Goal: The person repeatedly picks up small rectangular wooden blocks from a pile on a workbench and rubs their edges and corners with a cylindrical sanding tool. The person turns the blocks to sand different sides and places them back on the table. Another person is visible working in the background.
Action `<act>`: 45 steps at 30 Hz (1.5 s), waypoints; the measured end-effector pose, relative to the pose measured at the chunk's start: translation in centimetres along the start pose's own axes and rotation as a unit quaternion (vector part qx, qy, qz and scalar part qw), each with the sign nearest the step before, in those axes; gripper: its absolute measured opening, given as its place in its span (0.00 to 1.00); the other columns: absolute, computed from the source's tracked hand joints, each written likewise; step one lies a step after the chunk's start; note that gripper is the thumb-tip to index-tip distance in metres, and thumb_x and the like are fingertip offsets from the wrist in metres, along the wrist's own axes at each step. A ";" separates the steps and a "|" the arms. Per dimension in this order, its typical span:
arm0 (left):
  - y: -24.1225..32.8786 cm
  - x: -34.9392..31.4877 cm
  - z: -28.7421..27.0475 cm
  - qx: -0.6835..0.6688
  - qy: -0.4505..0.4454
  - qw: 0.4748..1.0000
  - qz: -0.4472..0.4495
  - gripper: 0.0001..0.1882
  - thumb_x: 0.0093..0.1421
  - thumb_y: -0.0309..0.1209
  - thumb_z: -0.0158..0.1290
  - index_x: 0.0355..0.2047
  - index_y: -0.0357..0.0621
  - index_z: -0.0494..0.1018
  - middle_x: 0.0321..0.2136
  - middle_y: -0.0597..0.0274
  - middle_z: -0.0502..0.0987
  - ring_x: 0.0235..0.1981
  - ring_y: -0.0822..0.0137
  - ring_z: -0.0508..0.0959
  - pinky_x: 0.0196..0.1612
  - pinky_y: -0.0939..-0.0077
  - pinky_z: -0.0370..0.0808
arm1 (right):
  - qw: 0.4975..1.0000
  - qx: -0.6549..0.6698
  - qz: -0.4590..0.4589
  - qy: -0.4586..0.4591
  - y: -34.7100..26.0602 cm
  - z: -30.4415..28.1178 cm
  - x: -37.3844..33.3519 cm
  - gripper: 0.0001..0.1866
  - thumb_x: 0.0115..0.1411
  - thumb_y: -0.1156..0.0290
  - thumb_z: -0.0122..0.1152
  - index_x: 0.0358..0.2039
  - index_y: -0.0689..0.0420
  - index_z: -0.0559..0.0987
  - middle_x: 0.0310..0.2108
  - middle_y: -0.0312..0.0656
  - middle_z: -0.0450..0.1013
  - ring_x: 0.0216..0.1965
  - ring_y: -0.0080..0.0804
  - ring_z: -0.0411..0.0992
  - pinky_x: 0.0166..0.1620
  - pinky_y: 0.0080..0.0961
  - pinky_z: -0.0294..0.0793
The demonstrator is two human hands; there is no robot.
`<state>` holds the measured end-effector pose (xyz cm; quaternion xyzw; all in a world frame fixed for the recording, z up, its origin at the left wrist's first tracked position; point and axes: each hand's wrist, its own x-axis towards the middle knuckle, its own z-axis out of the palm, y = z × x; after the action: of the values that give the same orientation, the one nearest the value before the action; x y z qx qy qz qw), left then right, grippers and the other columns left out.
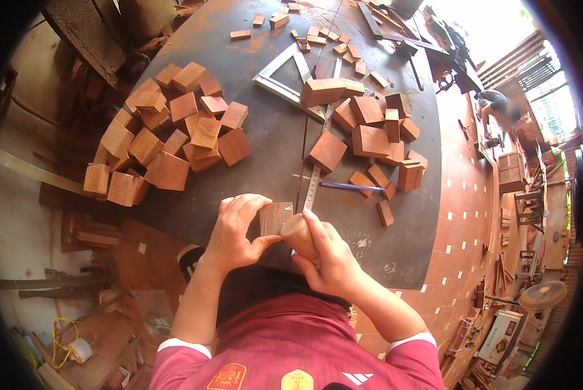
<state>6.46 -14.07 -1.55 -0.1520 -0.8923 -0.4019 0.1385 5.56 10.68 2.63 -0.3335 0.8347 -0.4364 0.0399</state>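
Note:
Over the near edge of the dark table [259, 130], my left hand [236, 234] grips a square brown wood block [275, 218] between thumb and fingers. A round-ended wooden piece [298, 235], like a short cylinder, is in my right hand [330, 257], its end close against the block; whether they touch I cannot tell. Just beyond my right fingers lies a metal ruler [312, 185], running away from me and partly under other blocks. Right of it rests a blue-purple pen [351, 186].
A heap of wood blocks [174, 130] stands on the left, another heap [369, 127] on the right. A metal triangle square [288, 81] lies between them. Small offcuts [314, 36] and tools [395, 32] are at the far end. Another person [496, 107] bends over work at far right.

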 end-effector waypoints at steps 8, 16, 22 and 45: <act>-0.2 -0.1 -0.1 0.014 0.012 1.000 0.002 0.36 0.54 0.51 0.73 0.55 0.43 0.76 0.50 0.54 0.81 0.54 0.50 0.80 0.61 0.55 0.68 | 0.999 0.006 0.022 0.034 0.0 0.6 0.6 0.49 0.58 0.77 0.73 0.76 0.66 0.57 0.51 0.65 0.73 0.51 0.66 0.76 0.54 0.48 0.79; -0.1 0.0 0.3 0.012 0.023 1.000 0.006 0.36 0.54 0.52 0.73 0.55 0.42 0.76 0.49 0.54 0.81 0.54 0.50 0.80 0.61 0.55 0.68 | 0.999 -0.023 0.020 0.038 1.1 0.3 3.2 0.48 0.58 0.78 0.71 0.77 0.64 0.58 0.49 0.63 0.73 0.47 0.64 0.77 0.51 0.48 0.79; -0.2 -0.2 0.2 0.012 0.015 1.000 0.002 0.36 0.54 0.52 0.72 0.55 0.43 0.76 0.50 0.55 0.81 0.54 0.51 0.79 0.62 0.55 0.67 | 0.999 -0.035 0.002 -0.040 -0.7 -1.5 0.6 0.47 0.56 0.78 0.72 0.75 0.65 0.62 0.49 0.61 0.73 0.48 0.61 0.77 0.53 0.46 0.79; -0.3 -0.2 0.4 0.000 0.031 0.999 -0.016 0.34 0.51 0.44 0.73 0.55 0.46 0.75 0.52 0.57 0.81 0.56 0.53 0.79 0.62 0.54 0.66 | 0.987 -0.155 -0.007 -0.032 -1.3 -0.3 4.9 0.44 0.58 0.75 0.72 0.73 0.67 0.64 0.42 0.58 0.72 0.41 0.58 0.77 0.45 0.44 0.82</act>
<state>6.51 -13.95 -2.07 -0.1254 -0.8896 -0.4089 0.1601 2.38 7.50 4.91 -0.3550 0.8883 -0.2910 0.0110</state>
